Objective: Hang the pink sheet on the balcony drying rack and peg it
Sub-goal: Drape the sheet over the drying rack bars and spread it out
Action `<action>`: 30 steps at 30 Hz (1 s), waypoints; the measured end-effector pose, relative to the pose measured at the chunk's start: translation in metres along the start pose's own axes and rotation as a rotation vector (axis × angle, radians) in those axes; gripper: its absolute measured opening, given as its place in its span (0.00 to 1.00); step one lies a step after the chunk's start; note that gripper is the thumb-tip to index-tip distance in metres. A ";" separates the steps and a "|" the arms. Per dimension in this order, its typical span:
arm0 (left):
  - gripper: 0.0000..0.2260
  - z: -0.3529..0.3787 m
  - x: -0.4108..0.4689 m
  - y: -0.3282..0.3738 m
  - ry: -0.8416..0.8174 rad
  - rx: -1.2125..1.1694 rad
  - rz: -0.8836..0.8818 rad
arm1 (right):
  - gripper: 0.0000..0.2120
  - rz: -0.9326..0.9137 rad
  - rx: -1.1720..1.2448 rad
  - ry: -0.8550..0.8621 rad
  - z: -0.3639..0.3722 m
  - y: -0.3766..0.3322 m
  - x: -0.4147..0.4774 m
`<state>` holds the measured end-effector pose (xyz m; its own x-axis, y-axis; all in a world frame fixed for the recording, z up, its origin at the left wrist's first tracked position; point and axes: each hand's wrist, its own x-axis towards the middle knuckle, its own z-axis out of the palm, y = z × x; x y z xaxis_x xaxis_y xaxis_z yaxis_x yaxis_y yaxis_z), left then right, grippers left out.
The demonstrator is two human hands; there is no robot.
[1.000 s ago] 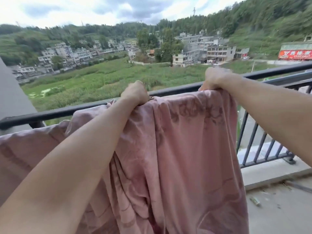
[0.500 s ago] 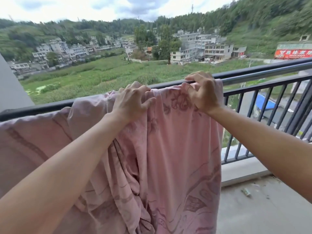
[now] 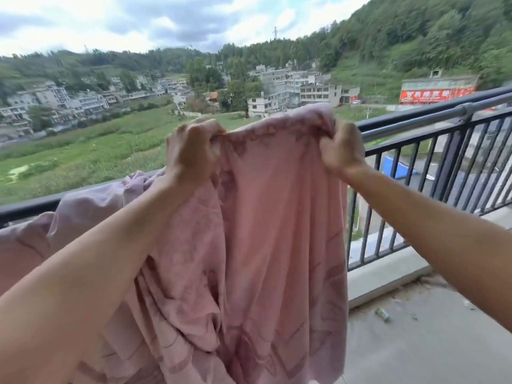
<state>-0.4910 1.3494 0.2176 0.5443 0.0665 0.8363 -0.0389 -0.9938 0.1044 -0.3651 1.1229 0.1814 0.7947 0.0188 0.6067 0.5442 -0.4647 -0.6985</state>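
**Pink sheet at balcony railing: position of items, left to right**

Item 1. Balcony railing (image 3: 30, 207): dark metal, with a top rail that ran from the left edge up to the far right. On the left stretch it was covered by item 2.

Item 2. Pink sheet (image 3: 277, 231): patterned and creased. Its left part lay bunched over the top rail and showed a paler side. Its middle and right part was raised above rail height and hung in long folds on the near side, down past the bottom edge of the view.

Item 3. Left hand (image 3: 194, 151): fingers curled tight round a gathered bunch of the sheet's top edge, forearm bare.

Item 4. Top edge of the sheet between the hands: it sagged slightly on the left and rose to a hump on the right.

Item 5. Right hand (image 3: 342, 151): fingers closed on the top edge near the right corner, forearm bare. Whether it touched the rail could not be told.

Item 6. Silver pole (image 3: 410, 124): ran just below the top rail on the right stretch, bare, with upright bars (image 3: 415, 176) beneath it.

Item 7. Concrete kerb (image 3: 388, 275) under the bars, with grey floor (image 3: 415, 350) on the near side.

Item 8. Small piece of litter (image 3: 383, 314): lay on the floor near the kerb.

Item 9. Far ground: green field (image 3: 83, 156), pale buildings (image 3: 291, 87) and a red sign (image 3: 437, 95).
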 end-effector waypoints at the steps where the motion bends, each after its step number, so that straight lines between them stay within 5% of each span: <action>1: 0.07 0.002 0.015 0.006 0.032 -0.019 -0.056 | 0.15 -0.053 -0.035 0.039 -0.006 -0.010 0.028; 3: 0.09 0.010 0.045 0.022 0.065 -0.045 -0.129 | 0.21 -0.094 0.005 0.073 -0.016 -0.029 0.079; 8: 0.10 0.035 0.112 0.063 0.064 -0.061 -0.161 | 0.16 -0.010 -0.040 0.151 -0.027 -0.040 0.161; 13: 0.06 0.079 0.112 0.077 -0.168 -0.002 -0.148 | 0.08 0.107 -0.231 0.269 -0.034 0.032 0.222; 15: 0.09 0.095 0.094 0.076 -0.310 0.077 -0.194 | 0.07 0.124 -0.336 0.151 -0.034 0.068 0.228; 19: 0.16 0.113 0.066 0.069 -0.600 0.110 -0.353 | 0.29 0.108 -0.711 -0.371 -0.024 0.113 0.213; 22: 0.15 0.110 0.055 0.070 -0.621 0.070 -0.418 | 0.22 0.099 -0.838 -0.706 -0.017 0.134 0.206; 24: 0.14 0.097 0.045 0.070 -0.566 0.051 -0.430 | 0.18 -0.011 -0.835 -0.745 -0.025 0.123 0.197; 27: 0.15 0.063 0.023 0.061 -0.532 0.006 -0.475 | 0.21 -0.308 -0.505 -0.717 -0.033 0.095 0.173; 30: 0.10 0.043 0.000 0.062 -0.520 0.025 -0.502 | 0.16 -0.444 -0.073 -0.921 -0.031 0.078 0.129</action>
<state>-0.4574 1.2839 0.2012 0.8202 0.4704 0.3255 0.3360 -0.8567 0.3914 -0.2282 1.0614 0.2167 0.4401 0.8605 0.2566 0.8466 -0.3023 -0.4381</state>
